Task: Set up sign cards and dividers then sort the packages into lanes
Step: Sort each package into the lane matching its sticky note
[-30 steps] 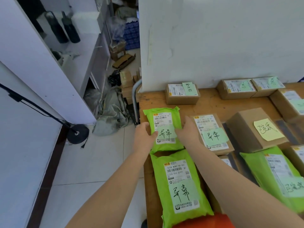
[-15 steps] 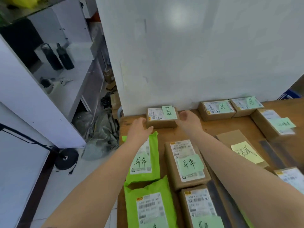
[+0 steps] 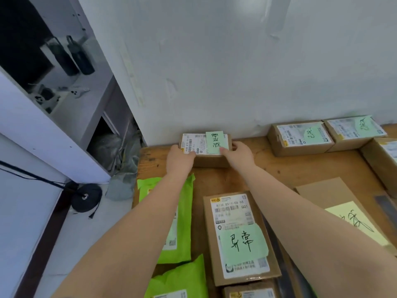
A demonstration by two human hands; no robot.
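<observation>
Head view is showing your two hands reaching to the far left corner of the wooden counter (image 3: 268, 175), where a small cardboard box (image 3: 211, 161) is sitting against the white wall (image 3: 236, 72). Your left hand (image 3: 179, 157) is gripping the box's left end, its thumb lying on the white shipping label (image 3: 194, 144). Your right hand (image 3: 237, 154) is gripping the right end, its thumb pressing the edge of the green sticky note (image 3: 216, 143) and its fingers curling over the far right corner. The box's long axis is running left to right, parallel to the wall and the counter's far edge, with its labelled face pointing up.

Nearer to you, a green mailer bag (image 3: 182, 216) is lying under your left forearm by the counter's left edge, and a long cardboard parcel (image 3: 240, 237) with a green note is lying between your forearms, its long axis running toward the wall. Two more labelled boxes (image 3: 300, 136) are sitting side by side along the far edge to the right, well apart from the held box.
</observation>
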